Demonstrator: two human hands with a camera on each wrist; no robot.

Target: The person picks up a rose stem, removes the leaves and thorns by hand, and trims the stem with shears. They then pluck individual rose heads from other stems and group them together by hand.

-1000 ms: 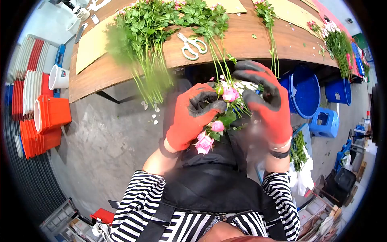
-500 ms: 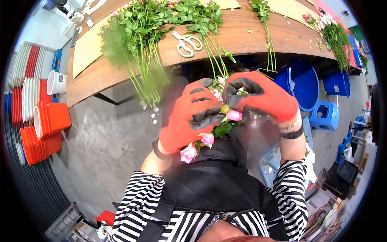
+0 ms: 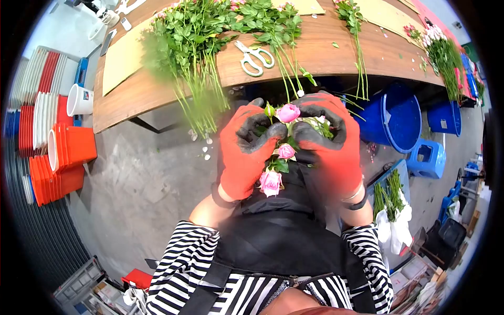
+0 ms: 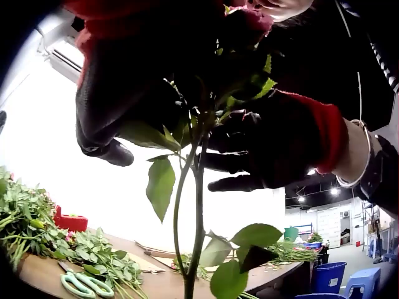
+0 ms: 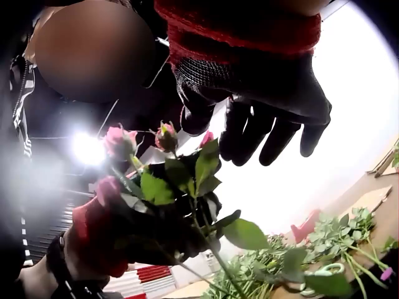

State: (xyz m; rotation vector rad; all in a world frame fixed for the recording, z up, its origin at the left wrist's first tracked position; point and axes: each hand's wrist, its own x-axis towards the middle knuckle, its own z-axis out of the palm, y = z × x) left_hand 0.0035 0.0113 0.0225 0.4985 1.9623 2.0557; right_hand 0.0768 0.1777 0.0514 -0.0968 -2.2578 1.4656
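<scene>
My left hand, in a red glove with black palm and fingers, grips a spray of pink roses by its stems. One pink rose stands between the two hands beside a green bud. A smaller rose and a larger, open rose lie below, towards the black apron. In the left wrist view the leafy stem runs downward below the hands. My gloved right hand is close beside the upper rose; its fingers hang loosely apart in the right wrist view, holding nothing.
Ahead, a wooden table bears a large bunch of leafy rose stems and white-handled scissors. Blue buckets and a blue stool stand at right. Orange bins are stacked at left.
My right hand came in with curled fingers over the flowers, then drew back with its fingers looser. The spray swung left and back, and the upper rose now shows higher between the hands.
</scene>
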